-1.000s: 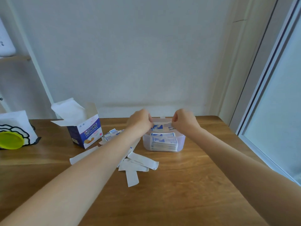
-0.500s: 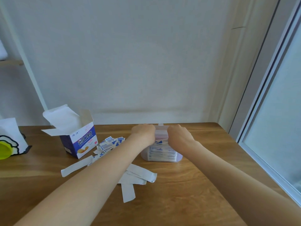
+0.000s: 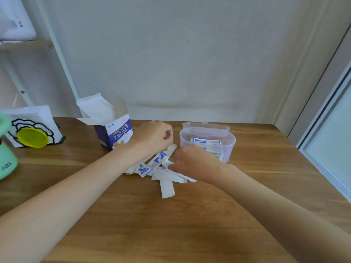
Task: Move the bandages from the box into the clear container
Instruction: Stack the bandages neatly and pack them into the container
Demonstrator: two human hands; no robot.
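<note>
Several bandages (image 3: 161, 168) loose on table (image 3: 133, 215), between box (image 3: 115, 133) and container (image 3: 209, 143), which is partly filled. Left hand (image 3: 153, 137) curled, grip unclear; right hand (image 3: 191, 162) fingers hidden, touching strips. Gather flat, lift clear of rim. Free table near side.

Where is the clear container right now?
The clear container sits on the table's far right, just beyond the right hand, lid open.

Right hand (image 3: 191, 161): blurred, fingers unreadable, covering part of the white paper bandage strips (image 3: 167, 184).
Mint-green cup (image 3: 5, 158): cut off at left edge.
Left hand (image 3: 154, 136): grip hidden.
</note>
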